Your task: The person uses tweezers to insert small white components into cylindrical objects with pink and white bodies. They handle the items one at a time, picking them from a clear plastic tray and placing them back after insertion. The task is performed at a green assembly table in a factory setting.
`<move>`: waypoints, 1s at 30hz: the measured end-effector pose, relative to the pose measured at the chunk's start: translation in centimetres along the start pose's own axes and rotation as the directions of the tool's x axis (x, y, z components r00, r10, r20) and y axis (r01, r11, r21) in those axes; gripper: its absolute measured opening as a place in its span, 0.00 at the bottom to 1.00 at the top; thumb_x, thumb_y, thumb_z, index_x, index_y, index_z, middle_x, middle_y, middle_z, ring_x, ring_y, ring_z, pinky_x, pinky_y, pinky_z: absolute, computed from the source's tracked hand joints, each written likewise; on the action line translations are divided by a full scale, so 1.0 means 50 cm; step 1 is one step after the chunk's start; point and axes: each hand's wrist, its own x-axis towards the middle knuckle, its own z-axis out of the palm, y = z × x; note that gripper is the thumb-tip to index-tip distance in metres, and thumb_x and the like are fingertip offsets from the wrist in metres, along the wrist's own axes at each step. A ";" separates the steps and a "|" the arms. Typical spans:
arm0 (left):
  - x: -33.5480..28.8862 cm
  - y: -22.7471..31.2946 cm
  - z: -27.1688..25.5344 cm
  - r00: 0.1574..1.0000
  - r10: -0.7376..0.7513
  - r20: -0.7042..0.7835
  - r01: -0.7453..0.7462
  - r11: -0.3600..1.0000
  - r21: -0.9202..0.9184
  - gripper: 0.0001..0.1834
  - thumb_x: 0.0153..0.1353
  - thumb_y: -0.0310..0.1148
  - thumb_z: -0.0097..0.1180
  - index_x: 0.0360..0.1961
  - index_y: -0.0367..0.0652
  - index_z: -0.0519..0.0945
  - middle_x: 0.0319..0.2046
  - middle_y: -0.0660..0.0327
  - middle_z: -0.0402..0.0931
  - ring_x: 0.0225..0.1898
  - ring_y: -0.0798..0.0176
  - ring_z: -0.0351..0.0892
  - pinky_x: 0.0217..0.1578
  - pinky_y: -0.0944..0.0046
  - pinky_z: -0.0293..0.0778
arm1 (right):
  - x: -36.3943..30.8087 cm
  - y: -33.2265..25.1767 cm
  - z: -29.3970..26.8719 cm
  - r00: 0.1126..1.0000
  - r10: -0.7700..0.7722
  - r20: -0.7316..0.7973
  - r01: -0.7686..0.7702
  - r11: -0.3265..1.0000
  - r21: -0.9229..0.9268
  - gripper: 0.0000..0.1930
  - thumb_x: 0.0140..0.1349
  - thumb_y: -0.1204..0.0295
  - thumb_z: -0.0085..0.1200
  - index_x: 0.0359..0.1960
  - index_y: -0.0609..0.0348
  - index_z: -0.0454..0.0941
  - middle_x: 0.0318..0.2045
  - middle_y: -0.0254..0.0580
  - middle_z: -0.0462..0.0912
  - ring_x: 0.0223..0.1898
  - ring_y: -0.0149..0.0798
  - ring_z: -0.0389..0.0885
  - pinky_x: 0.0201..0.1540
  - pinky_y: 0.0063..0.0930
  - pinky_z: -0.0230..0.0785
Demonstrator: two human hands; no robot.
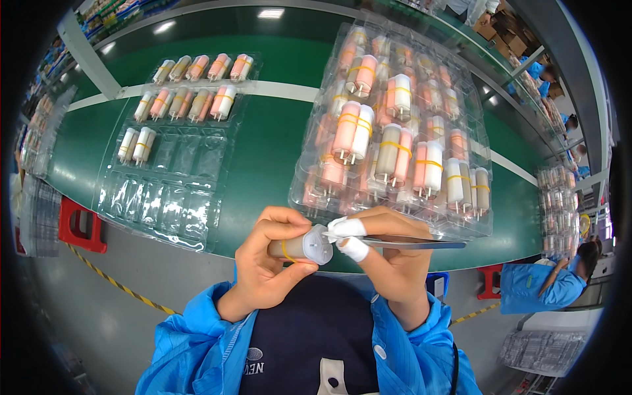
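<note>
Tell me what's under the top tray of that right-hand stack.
Through the clear top tray, more cylinders, some pink, some pale, show hazily. What lies at the bottom of the stack is covered, so I can't tell.

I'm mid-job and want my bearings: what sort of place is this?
Most likely a factory assembly floor: a long green workbench carries clear plastic trays holding many similar banded cylinders, and a worker in blue is nearby.

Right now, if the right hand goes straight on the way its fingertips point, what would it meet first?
Most likely the clear cap of the grey tube in the left hand. The tweezers in the right hand end close to it; whether they touch is unclear.
</note>
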 end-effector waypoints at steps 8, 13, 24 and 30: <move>0.001 -0.006 0.007 0.999 0.040 -0.025 -0.039 0.997 0.061 0.28 0.57 0.29 0.62 0.52 0.38 0.59 0.48 0.41 0.68 0.42 0.59 0.76 0.43 0.62 0.74 | -0.031 -0.005 0.001 0.999 -0.036 -0.031 0.040 0.984 0.172 0.12 0.49 0.79 0.64 0.37 0.66 0.83 0.37 0.55 0.82 0.38 0.42 0.82 0.40 0.29 0.74; -0.009 0.005 0.001 0.976 -0.215 -0.021 0.200 0.934 -0.296 0.26 0.59 0.29 0.58 0.53 0.39 0.58 0.49 0.44 0.68 0.40 0.59 0.76 0.39 0.63 0.76 | -0.044 0.007 0.006 0.997 0.042 -0.069 -0.030 0.985 0.172 0.13 0.50 0.79 0.64 0.39 0.66 0.82 0.38 0.52 0.81 0.37 0.39 0.81 0.39 0.27 0.73; 0.006 0.000 0.008 0.998 -0.014 0.067 0.006 0.993 0.116 0.26 0.51 0.18 0.62 0.52 0.34 0.70 0.54 0.52 0.64 0.53 0.58 0.72 0.49 0.65 0.75 | -0.051 0.005 0.016 0.974 0.010 -0.225 0.018 0.993 0.119 0.11 0.51 0.79 0.64 0.38 0.67 0.82 0.34 0.52 0.83 0.35 0.39 0.83 0.37 0.27 0.75; 0.007 -0.008 0.011 0.997 0.071 0.042 -0.078 0.981 0.179 0.24 0.49 0.16 0.62 0.50 0.34 0.71 0.52 0.48 0.67 0.52 0.57 0.73 0.47 0.64 0.76 | -0.042 -0.002 0.020 0.985 0.007 -0.174 0.009 0.996 0.087 0.10 0.52 0.80 0.63 0.37 0.67 0.82 0.34 0.53 0.84 0.36 0.41 0.84 0.39 0.28 0.77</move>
